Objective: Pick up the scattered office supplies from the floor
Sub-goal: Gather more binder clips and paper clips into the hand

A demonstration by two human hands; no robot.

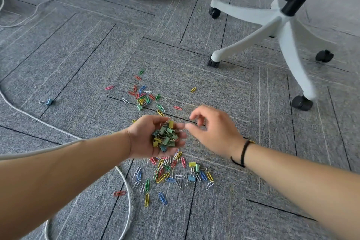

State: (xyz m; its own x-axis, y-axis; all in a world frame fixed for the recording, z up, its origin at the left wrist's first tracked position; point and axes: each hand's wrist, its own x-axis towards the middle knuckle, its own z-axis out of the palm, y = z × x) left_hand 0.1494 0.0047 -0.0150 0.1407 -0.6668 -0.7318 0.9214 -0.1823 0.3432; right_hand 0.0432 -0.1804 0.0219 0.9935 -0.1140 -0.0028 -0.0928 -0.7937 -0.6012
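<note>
Green, yellow and teal metal binder clips (165,136) lie heaped in the cupped palm of the left hand (150,137), whose fingers curl up around the pile and hold it, palm upward. Just beside that pile the right hand (214,132) hovers with its fingers loosely bent; motion blur hides whether the fingertips pinch anything. On the grey carpet tile floor (224,191) directly under the left hand lies a dense scatter of coloured wire paper clips (165,173) with a few small binder clips among them, their long axes pointing every way. Beyond the left hand a second, thinner scatter of paper clips (143,96) runs away from the person. Far left of it sits one blue binder clip (47,101), handles pointing left.
</note>
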